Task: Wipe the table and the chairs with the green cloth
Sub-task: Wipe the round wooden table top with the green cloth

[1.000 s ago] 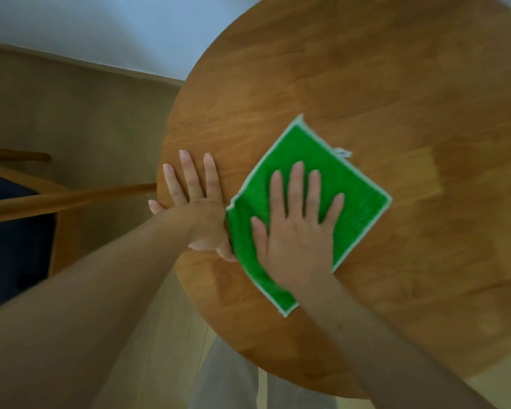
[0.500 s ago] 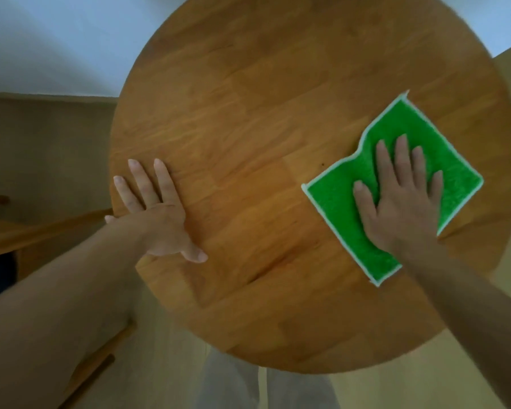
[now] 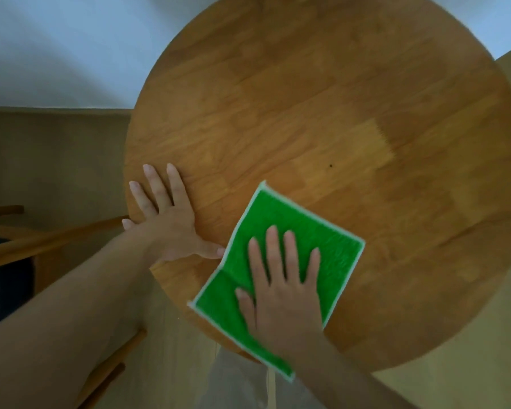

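Note:
A round wooden table (image 3: 351, 122) fills most of the view. The green cloth (image 3: 316, 240), edged in white, lies flat near the table's front left edge, its near corner hanging past the rim. My right hand (image 3: 281, 284) presses flat on the cloth with straight, spread fingers. My left hand (image 3: 165, 219) rests flat on the bare wood at the table's left edge, its thumb tip touching the cloth's left side.
A wooden chair (image 3: 42, 240) with a dark seat stands at the left, its rail reaching toward the table's edge. Another wooden chair part (image 3: 109, 370) shows under my left forearm. Light floor and a white wall surround the table.
My right hand has slid the cloth from the table's right side back to the front left, next to my left hand. My left hand has stayed at the left edge.

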Demonstrator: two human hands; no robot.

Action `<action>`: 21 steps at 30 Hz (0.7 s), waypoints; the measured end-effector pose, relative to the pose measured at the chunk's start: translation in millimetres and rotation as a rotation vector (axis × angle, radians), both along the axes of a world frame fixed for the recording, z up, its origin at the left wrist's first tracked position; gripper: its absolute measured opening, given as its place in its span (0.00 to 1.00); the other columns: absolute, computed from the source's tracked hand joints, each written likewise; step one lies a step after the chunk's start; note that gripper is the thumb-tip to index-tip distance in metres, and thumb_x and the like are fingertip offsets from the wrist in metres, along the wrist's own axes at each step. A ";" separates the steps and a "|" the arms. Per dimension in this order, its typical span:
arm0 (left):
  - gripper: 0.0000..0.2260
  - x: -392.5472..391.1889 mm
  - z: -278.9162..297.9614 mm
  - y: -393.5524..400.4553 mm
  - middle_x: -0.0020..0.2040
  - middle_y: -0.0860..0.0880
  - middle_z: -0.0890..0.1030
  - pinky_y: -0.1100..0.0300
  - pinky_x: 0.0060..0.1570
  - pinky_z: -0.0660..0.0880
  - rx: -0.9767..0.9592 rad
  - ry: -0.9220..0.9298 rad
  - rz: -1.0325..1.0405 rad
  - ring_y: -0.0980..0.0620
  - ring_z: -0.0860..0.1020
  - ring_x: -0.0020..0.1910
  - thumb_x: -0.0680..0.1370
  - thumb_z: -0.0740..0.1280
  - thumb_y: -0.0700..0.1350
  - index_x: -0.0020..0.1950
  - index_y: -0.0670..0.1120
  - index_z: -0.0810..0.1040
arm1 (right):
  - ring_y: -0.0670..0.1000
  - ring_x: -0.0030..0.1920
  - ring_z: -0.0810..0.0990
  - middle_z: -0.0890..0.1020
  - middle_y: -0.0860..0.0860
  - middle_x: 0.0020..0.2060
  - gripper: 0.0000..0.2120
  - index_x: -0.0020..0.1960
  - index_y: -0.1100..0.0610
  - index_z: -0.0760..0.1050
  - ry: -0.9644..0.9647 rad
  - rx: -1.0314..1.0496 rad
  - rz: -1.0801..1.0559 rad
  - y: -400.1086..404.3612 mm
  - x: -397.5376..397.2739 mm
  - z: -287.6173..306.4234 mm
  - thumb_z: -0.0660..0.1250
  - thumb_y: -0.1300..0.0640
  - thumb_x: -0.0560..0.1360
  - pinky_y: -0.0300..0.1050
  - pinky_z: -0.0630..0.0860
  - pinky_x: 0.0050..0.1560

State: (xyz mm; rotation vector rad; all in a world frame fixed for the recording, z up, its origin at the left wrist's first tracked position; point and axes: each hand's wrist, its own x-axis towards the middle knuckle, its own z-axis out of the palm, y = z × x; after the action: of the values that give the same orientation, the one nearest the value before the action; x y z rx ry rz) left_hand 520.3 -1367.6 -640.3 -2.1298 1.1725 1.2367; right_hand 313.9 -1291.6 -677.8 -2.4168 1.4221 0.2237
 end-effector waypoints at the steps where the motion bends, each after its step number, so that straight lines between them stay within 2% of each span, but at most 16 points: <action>1: 0.69 2.6 1.7 3.5 0.65 0.53 0.15 0.30 0.68 0.45 -0.035 0.020 0.030 0.42 0.24 0.71 0.56 0.75 0.70 0.66 0.57 0.16 | 0.64 0.75 0.55 0.56 0.59 0.77 0.33 0.78 0.56 0.55 -0.004 0.019 0.050 13.6 5.1 0.1 0.51 0.38 0.79 0.71 0.44 0.70; 4: 0.56 9.8 3.9 22.0 0.76 0.55 0.28 0.41 0.72 0.50 -0.340 0.050 0.204 0.49 0.36 0.77 0.68 0.71 0.65 0.76 0.56 0.30 | 0.64 0.74 0.57 0.58 0.59 0.76 0.34 0.77 0.56 0.58 0.007 0.044 0.087 30.9 15.6 -0.9 0.53 0.38 0.76 0.71 0.41 0.70; 6: 0.43 13.0 2.1 42.5 0.79 0.53 0.38 0.52 0.72 0.53 -0.542 0.015 0.366 0.52 0.46 0.78 0.76 0.67 0.58 0.79 0.53 0.39 | 0.64 0.74 0.57 0.58 0.59 0.76 0.34 0.77 0.56 0.58 0.002 0.047 0.104 28.1 19.2 -1.5 0.53 0.38 0.77 0.72 0.42 0.70; 7: 0.39 13.6 1.3 51.9 0.80 0.53 0.41 0.55 0.71 0.53 -0.584 -0.010 0.423 0.52 0.49 0.78 0.78 0.64 0.56 0.80 0.52 0.41 | 0.64 0.75 0.57 0.57 0.59 0.77 0.34 0.77 0.55 0.58 -0.010 0.042 0.127 24.4 21.1 -1.9 0.53 0.38 0.77 0.72 0.42 0.69; 10: 0.33 12.9 -5.2 73.0 0.79 0.53 0.54 0.55 0.71 0.57 -0.548 -0.006 0.603 0.52 0.58 0.76 0.81 0.57 0.58 0.80 0.51 0.44 | 0.62 0.75 0.56 0.56 0.57 0.77 0.32 0.77 0.54 0.57 -0.073 0.032 0.184 1.4 35.6 -2.0 0.51 0.38 0.78 0.72 0.44 0.70; 12: 0.30 12.0 -8.3 80.2 0.74 0.57 0.63 0.60 0.64 0.66 -0.532 0.059 0.710 0.63 0.69 0.66 0.81 0.55 0.59 0.80 0.53 0.47 | 0.61 0.76 0.56 0.56 0.55 0.77 0.32 0.78 0.53 0.57 -0.094 -0.009 0.173 -26.5 54.3 -2.4 0.51 0.38 0.78 0.70 0.45 0.70; 13: 0.29 12.7 -8.3 81.8 0.71 0.59 0.65 0.64 0.59 0.69 -0.540 0.106 0.758 0.70 0.71 0.59 0.81 0.54 0.60 0.80 0.54 0.50 | 0.60 0.76 0.55 0.56 0.55 0.77 0.32 0.78 0.52 0.57 -0.090 -0.040 0.145 -44.6 65.0 -3.1 0.50 0.38 0.79 0.70 0.46 0.70; 14: 0.28 14.9 -9.4 83.4 0.70 0.60 0.66 0.64 0.58 0.69 -0.566 0.154 0.789 0.70 0.71 0.58 0.81 0.53 0.61 0.79 0.55 0.53 | 0.60 0.76 0.55 0.56 0.55 0.78 0.32 0.78 0.52 0.56 -0.079 -0.072 0.106 -65.3 75.2 -3.7 0.49 0.38 0.79 0.70 0.47 0.70; 16: 0.25 19.8 -9.3 83.9 0.71 0.57 0.71 0.53 0.67 0.68 -0.634 0.226 0.844 0.59 0.71 0.67 0.81 0.52 0.62 0.76 0.55 0.64 | 0.59 0.77 0.51 0.53 0.54 0.78 0.32 0.79 0.52 0.52 -0.051 -0.105 0.020 -110.9 92.2 -5.9 0.46 0.37 0.79 0.69 0.46 0.70; 17: 0.24 22.1 -8.0 84.4 0.67 0.57 0.76 0.50 0.67 0.68 -0.659 0.245 0.881 0.57 0.72 0.66 0.81 0.52 0.62 0.72 0.55 0.70 | 0.59 0.77 0.48 0.51 0.54 0.79 0.32 0.79 0.51 0.49 -0.041 -0.108 -0.013 -134.0 99.7 -7.1 0.44 0.37 0.79 0.69 0.45 0.71; 19: 0.20 26.4 -4.4 85.2 0.53 0.59 0.83 0.53 0.59 0.73 -0.683 0.250 0.976 0.58 0.78 0.56 0.82 0.51 0.60 0.58 0.57 0.81 | 0.58 0.78 0.43 0.46 0.53 0.79 0.33 0.79 0.50 0.45 -0.025 -0.112 -0.076 -171.3 116.8 -9.7 0.41 0.36 0.79 0.70 0.42 0.71; 20: 0.21 28.0 -4.0 86.6 0.49 0.59 0.84 0.54 0.55 0.74 -0.678 0.261 1.021 0.59 0.80 0.52 0.82 0.51 0.61 0.53 0.58 0.83 | 0.59 0.77 0.42 0.44 0.54 0.79 0.34 0.79 0.51 0.44 -0.017 -0.115 -0.119 -182.2 126.7 -10.6 0.40 0.36 0.79 0.70 0.41 0.71; 21: 0.21 28.8 -4.2 88.8 0.49 0.58 0.84 0.54 0.55 0.74 -0.664 0.284 1.066 0.60 0.80 0.51 0.82 0.51 0.61 0.51 0.59 0.83 | 0.60 0.77 0.41 0.43 0.55 0.79 0.34 0.79 0.52 0.43 -0.009 -0.116 -0.167 -187.5 138.3 -10.7 0.40 0.36 0.79 0.71 0.40 0.70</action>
State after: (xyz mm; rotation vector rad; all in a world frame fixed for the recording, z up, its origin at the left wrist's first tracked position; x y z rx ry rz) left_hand 549.2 -1278.8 -644.5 -3.3920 0.4995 1.7595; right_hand 452.2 -1479.1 -688.5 -2.3676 1.6649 0.0929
